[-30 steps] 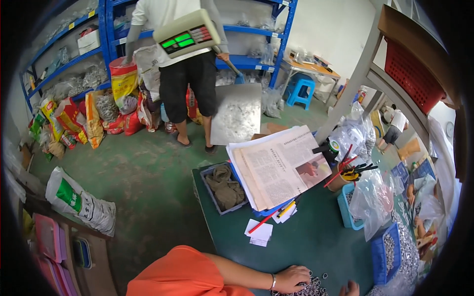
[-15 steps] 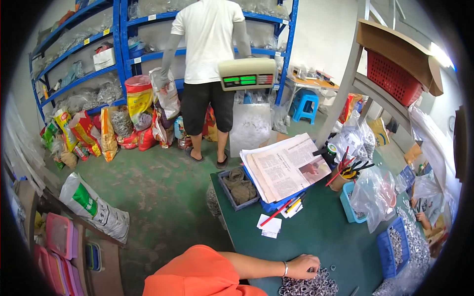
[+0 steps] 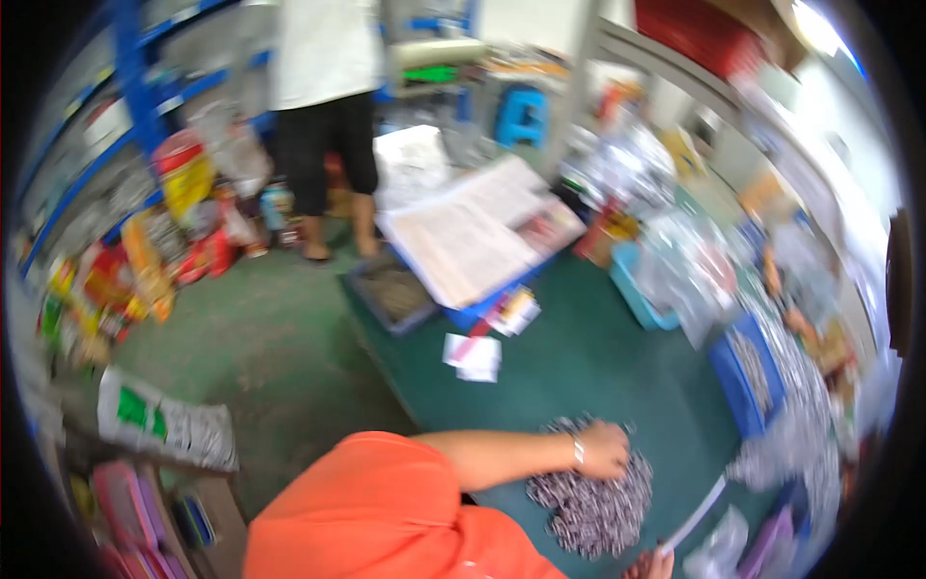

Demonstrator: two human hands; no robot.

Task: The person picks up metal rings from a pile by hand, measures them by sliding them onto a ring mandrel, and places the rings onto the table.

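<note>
A loose pile of small silvery metal rings (image 3: 603, 507) lies on the green tabletop (image 3: 540, 386) in front of me. My left hand (image 3: 605, 450) rests on the pile's far side with its fingers curled down; blur hides what is in them. At the lower edge, my right hand (image 3: 651, 565) is partly in view, closed on the near end of a long, thin, pale stick (image 3: 696, 516). The stick slants away to the right, beside the pile.
A blue bin of metal parts (image 3: 748, 376) stands at the right, beside more heaped parts. Farther back are a light-blue basket (image 3: 641, 289) under clear plastic, newspapers (image 3: 473, 232) and a grey tray (image 3: 391, 294). Another person (image 3: 328, 116) stands by the shelves.
The view has tilted down and shifted right, so more of the pile shows. My right hand has come into sight with the stick. The left hand stays at the rings.
</note>
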